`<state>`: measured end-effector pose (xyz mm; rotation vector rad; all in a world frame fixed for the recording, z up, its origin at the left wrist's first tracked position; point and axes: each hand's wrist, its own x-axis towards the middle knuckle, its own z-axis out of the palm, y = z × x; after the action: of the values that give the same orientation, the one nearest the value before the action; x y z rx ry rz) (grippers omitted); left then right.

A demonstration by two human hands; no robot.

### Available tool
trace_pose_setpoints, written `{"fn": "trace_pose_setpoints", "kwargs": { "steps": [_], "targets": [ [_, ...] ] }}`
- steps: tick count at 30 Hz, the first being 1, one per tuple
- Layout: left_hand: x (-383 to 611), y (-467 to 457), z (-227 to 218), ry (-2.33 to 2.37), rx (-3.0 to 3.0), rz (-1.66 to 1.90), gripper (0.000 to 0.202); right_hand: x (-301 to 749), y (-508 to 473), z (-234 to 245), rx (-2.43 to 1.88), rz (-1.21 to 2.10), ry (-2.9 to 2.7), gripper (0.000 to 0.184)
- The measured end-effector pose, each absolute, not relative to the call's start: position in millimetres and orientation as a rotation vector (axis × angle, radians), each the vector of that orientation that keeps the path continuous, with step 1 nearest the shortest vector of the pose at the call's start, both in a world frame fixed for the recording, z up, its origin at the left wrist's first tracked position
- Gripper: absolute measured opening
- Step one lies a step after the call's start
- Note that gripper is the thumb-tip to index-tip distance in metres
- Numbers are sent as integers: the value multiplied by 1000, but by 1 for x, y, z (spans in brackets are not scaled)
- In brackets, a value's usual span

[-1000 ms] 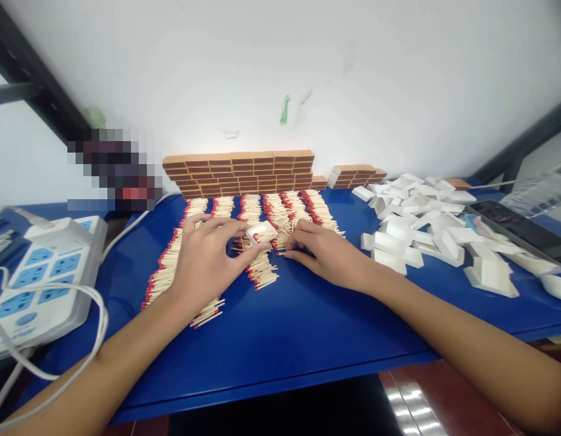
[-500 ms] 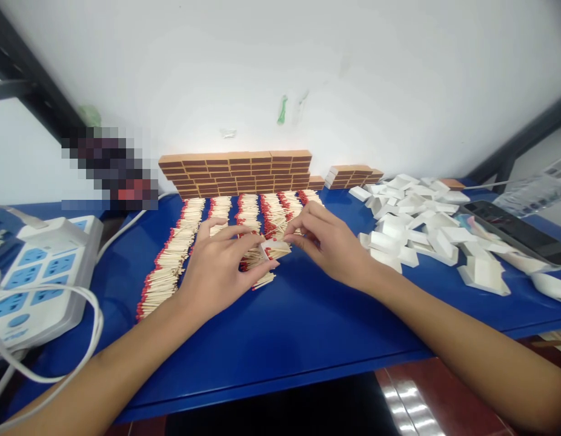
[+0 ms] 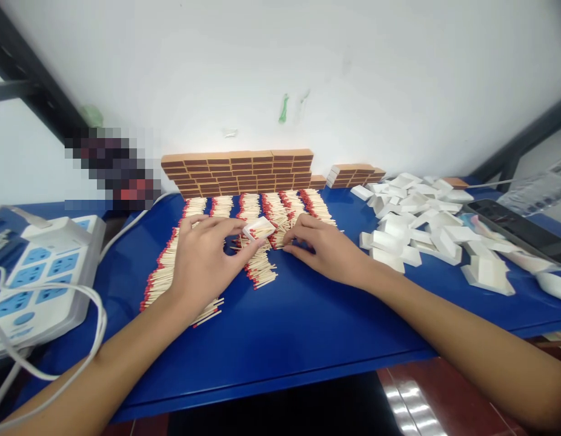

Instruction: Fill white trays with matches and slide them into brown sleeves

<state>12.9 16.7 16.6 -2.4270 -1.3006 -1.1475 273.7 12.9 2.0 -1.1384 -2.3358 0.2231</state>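
My left hand (image 3: 212, 248) pinches a small white matchbox tray (image 3: 252, 232) between thumb and fingers, tilted above the rows. A few matchsticks (image 3: 262, 232) lie inside the tray. My right hand (image 3: 323, 245) is just right of it, its thumb and fingertips closed at the ends of red-headed matchsticks (image 3: 277, 238) in a row; how many they grip is hidden. Several long rows of matchsticks (image 3: 166, 266) run from front to back on the blue table (image 3: 280, 339), partly covered by my left hand and forearm.
Stacked brown-sided matchboxes (image 3: 244, 172) line the wall, with a smaller stack (image 3: 355, 175) beside them. Many white trays (image 3: 412, 224) lie heaped at right, near a phone (image 3: 517, 227). A power strip (image 3: 48, 272) with white cables (image 3: 96, 303) sits at left.
The tray in my left hand has moved slightly left and up and now tips toward me, showing matchsticks inside. My right hand has moved from the tray down to the matchstick row.
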Motion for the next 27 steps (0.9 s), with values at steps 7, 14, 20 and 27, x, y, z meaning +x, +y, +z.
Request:
{"fn": "trace_pose_setpoints", "kwargs": {
  "steps": [7,14,20,27],
  "targets": [
    [14,16,16,-1284,-2441,-1156,26,272,14,1,-1194,286,-2387,9],
    [14,17,15,-1261,-2447,-1145,24,274,12,7,-1227,307,-2389,11],
    [12,18,14,-1272,-2458,-1141,24,275,13,4,-1246,334,-2415,11],
    [13,17,14,-1267,-2472,-1125,25,277,11,9,-1235,347,-2409,12]
  ]
}}
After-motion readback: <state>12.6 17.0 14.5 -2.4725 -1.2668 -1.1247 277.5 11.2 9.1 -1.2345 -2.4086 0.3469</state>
